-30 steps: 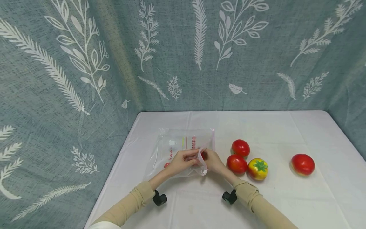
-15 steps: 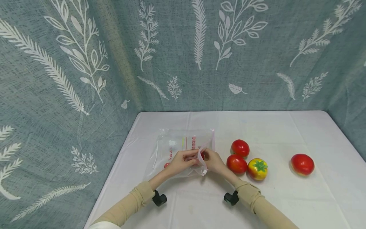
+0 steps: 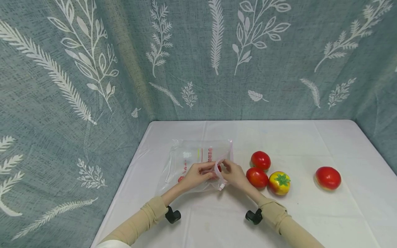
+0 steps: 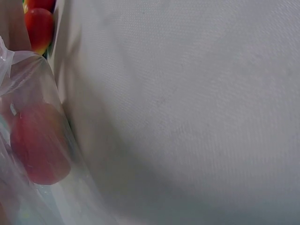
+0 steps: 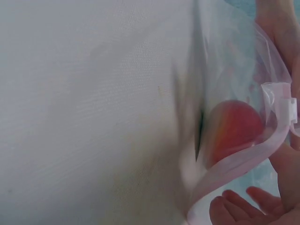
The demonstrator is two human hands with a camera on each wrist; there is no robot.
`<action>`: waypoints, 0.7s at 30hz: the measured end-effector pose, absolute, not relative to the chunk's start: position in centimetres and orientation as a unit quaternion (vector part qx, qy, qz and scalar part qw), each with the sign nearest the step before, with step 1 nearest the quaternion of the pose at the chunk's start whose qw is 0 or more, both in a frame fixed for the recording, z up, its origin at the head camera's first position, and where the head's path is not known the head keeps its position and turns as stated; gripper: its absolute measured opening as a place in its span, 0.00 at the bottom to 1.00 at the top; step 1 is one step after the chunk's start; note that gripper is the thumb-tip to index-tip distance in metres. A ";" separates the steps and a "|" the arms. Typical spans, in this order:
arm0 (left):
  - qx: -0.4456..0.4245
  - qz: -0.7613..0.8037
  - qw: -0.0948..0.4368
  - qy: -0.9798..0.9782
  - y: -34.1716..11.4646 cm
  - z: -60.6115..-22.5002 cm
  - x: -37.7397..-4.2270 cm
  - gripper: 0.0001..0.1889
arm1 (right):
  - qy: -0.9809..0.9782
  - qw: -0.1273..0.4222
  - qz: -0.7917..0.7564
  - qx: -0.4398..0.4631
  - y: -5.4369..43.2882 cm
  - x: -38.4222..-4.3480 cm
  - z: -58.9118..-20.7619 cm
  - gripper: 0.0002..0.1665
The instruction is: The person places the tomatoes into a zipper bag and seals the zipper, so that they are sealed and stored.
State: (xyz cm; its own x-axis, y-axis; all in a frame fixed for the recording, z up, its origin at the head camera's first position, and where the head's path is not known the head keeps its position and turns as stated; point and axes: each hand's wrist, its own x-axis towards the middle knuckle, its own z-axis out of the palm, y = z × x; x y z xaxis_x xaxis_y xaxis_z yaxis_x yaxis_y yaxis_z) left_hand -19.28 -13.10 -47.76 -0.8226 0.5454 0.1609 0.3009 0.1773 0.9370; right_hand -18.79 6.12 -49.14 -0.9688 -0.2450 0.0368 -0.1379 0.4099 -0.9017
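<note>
A clear zip bag (image 3: 178, 156) with red printing and a pink edge lies flat on the left of the table. My left hand (image 3: 196, 176) grips the bag beside its raised mouth, thumb and fingers bent around the plastic. My right hand (image 3: 234, 175) is at the mouth with fingers loosely curved and nothing between them. Just inside the opening rests a red tomato (image 5: 234, 131), seen through the plastic in both wrist views. A white slider (image 5: 288, 110) sits at one end of the pink edge. Another red patch (image 3: 181, 179) shows by the left wrist, mostly hidden.
Two red tomatoes (image 3: 261, 160) and a yellow-red one with a green star-shaped leaf (image 3: 280, 183) sit close to the right forearm. Farther right lies another red tomato (image 3: 328, 178). A patterned blue-green curtain (image 3: 198, 96) stands behind the white table (image 3: 297, 137).
My right hand has drawn back slightly to the right, out of the bag's mouth, leaving the tomato inside. The left hand and the bag have stayed in place.
</note>
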 end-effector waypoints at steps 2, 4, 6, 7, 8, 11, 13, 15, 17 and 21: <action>0.280 0.577 0.105 0.760 -13.1 -47.8 -19.3 0.21 | 0.840 0.046 -0.529 -0.114 6.3 -18.7 -49.1 0.27; 0.281 0.577 0.106 0.759 -13.1 -47.8 -19.3 0.21 | 0.841 0.047 -0.528 -0.112 6.5 -18.5 -48.9 0.29; 0.281 0.578 0.107 0.759 -13.1 -47.9 -19.3 0.21 | 0.846 0.045 -0.520 -0.110 6.6 -18.3 -48.8 0.31; 0.280 0.578 0.108 0.759 -13.0 -47.9 -19.3 0.21 | 0.848 0.045 -0.517 -0.107 6.7 -18.3 -48.7 0.32; 0.279 0.579 0.108 0.758 -13.0 -47.9 -19.3 0.21 | 0.850 0.047 -0.515 -0.103 6.8 -18.2 -48.6 0.33; 0.276 0.579 0.111 0.759 -13.0 -47.9 -19.3 0.21 | 0.859 0.052 -0.502 -0.088 7.1 -18.1 -48.4 0.36; 0.274 0.578 0.112 0.760 -13.0 -47.9 -19.3 0.21 | 0.864 0.052 -0.494 -0.078 7.3 -18.0 -48.1 0.37; 0.273 0.576 0.112 0.762 -13.0 -47.8 -19.3 0.21 | 0.868 0.052 -0.488 -0.068 7.5 -17.9 -47.9 0.38; 0.272 0.576 0.112 0.763 -13.0 -47.8 -19.3 0.22 | 0.872 0.049 -0.483 -0.063 7.6 -17.8 -47.7 0.39; 0.271 0.578 0.112 0.762 -13.1 -47.8 -19.3 0.22 | 0.874 0.050 -0.481 -0.056 7.9 -17.5 -47.2 0.39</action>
